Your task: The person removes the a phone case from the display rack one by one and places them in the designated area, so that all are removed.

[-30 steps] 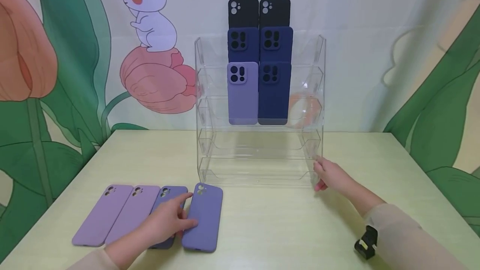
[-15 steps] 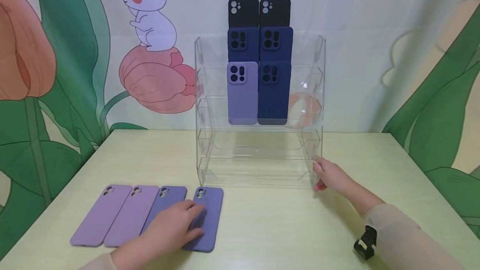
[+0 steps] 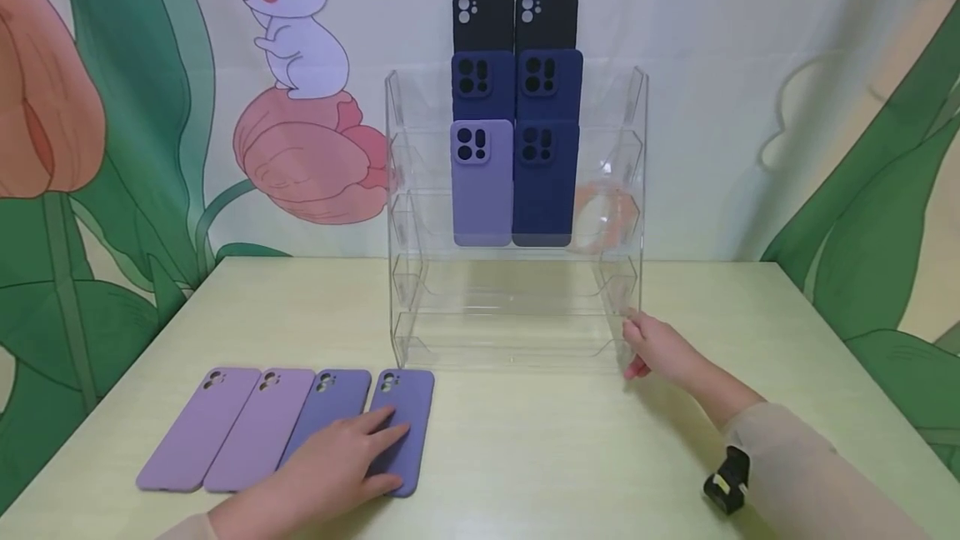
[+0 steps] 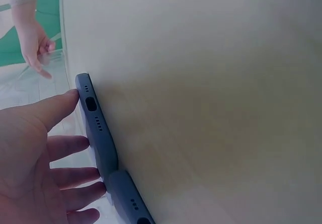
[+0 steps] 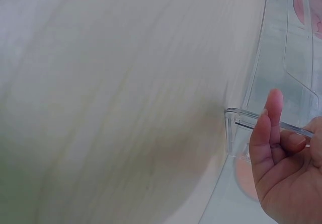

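My left hand (image 3: pixel 337 457) rests with extended fingers on the rightmost blue-violet phone case (image 3: pixel 412 402), which lies flat at the end of a row. Beside it is another blue-violet phone case (image 3: pixel 333 398), partly hidden under that hand. The left wrist view shows my fingertips along the lower end of the phone case (image 4: pixel 100 128), with its port cutout facing the camera. My right hand (image 3: pixel 660 348) grips the lower right side panel of a clear acrylic display rack (image 3: pixel 517 315); the right wrist view shows the panel's edge (image 5: pixel 284 125) between thumb and fingers.
Two lilac phone cases (image 3: pixel 198 432) continue the row leftward. Upright in the rack's upper tiers stand two black cases (image 3: pixel 483 22), several navy cases (image 3: pixel 543 198) and one lilac case (image 3: pixel 482 198). A printed curtain (image 3: pixel 712 107) hangs behind the table (image 3: pixel 540 457).
The rightmost phone case has slid a little left, toward its neighbour. My left hand has gone from holding its edge to lying across it with spread fingers. The right hand keeps its grip.
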`<control>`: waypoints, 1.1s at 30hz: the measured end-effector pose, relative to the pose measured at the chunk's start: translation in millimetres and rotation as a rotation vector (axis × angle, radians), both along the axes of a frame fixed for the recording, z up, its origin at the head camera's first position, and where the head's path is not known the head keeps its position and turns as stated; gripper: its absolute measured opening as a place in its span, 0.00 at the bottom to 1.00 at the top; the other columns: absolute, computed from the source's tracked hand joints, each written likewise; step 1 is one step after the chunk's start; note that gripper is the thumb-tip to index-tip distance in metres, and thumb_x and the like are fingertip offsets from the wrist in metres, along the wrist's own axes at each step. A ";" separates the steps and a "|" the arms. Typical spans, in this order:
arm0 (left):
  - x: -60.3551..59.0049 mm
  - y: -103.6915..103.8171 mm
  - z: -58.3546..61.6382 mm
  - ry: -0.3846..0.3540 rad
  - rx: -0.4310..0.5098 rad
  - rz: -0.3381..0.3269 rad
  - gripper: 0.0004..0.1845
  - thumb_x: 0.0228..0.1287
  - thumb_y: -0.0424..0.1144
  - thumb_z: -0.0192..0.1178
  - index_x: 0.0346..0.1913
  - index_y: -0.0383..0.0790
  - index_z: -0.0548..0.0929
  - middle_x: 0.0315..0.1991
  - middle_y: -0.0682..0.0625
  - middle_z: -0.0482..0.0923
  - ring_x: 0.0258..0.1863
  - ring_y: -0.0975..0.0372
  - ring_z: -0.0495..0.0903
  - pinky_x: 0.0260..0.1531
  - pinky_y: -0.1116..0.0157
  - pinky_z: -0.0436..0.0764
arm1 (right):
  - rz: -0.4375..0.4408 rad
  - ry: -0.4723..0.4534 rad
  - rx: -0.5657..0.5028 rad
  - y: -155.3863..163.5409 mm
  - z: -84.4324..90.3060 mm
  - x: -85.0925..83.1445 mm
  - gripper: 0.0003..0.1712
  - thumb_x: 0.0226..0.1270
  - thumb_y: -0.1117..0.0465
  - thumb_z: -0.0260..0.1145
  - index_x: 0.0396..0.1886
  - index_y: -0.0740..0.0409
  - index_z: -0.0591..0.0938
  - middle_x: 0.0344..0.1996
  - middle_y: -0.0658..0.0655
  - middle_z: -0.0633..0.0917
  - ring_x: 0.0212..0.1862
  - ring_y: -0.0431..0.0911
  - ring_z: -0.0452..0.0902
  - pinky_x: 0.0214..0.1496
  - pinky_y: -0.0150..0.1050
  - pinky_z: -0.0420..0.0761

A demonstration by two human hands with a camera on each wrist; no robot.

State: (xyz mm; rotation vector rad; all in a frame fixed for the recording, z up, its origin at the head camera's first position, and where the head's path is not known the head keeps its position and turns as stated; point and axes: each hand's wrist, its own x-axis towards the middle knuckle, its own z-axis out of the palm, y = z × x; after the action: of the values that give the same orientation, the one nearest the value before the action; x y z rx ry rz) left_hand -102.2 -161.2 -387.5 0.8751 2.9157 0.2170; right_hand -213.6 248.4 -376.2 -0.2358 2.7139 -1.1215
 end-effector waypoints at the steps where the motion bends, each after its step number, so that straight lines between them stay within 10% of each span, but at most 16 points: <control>1: 0.3 -1.1 0.3 -0.007 0.004 0.005 0.32 0.56 0.55 0.62 0.59 0.40 0.76 0.61 0.36 0.68 0.54 0.42 0.73 0.49 0.47 0.73 | -0.001 -0.001 0.004 0.0 -0.1 -0.2 0.31 0.74 0.60 0.38 0.69 0.75 0.49 0.43 0.75 0.74 0.22 0.46 0.77 0.29 0.38 0.80; 12: -0.7 -7.3 1.9 -0.050 -0.018 0.031 0.32 0.57 0.55 0.62 0.60 0.40 0.75 0.62 0.36 0.67 0.53 0.39 0.72 0.50 0.45 0.71 | -0.007 -0.030 0.003 0.5 -1.8 -5.1 0.31 0.74 0.60 0.39 0.69 0.74 0.50 0.21 0.60 0.69 0.22 0.45 0.77 0.30 0.38 0.80; 22: 0.1 -4.3 4.9 -0.089 -0.012 0.046 0.32 0.56 0.55 0.63 0.61 0.40 0.75 0.62 0.36 0.66 0.54 0.40 0.72 0.50 0.45 0.72 | -0.019 -0.027 0.004 0.9 -1.5 -2.5 0.31 0.74 0.59 0.39 0.70 0.73 0.49 0.22 0.60 0.70 0.22 0.46 0.77 0.30 0.38 0.79; 33: -17.9 14.6 28.7 0.062 0.302 -0.016 0.27 0.61 0.44 0.62 0.62 0.38 0.72 0.67 0.39 0.60 0.54 0.48 0.75 0.43 0.56 0.78 | -0.022 -0.022 0.001 0.0 -1.6 -0.4 0.31 0.74 0.60 0.39 0.70 0.74 0.49 0.21 0.58 0.69 0.21 0.45 0.77 0.30 0.38 0.80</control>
State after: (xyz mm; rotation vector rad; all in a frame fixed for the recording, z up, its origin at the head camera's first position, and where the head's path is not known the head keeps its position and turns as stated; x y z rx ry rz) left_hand -120.1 -146.6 -358.8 0.9582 2.9787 0.6541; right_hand -214.0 248.3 -377.8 -0.1927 2.7041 -1.1224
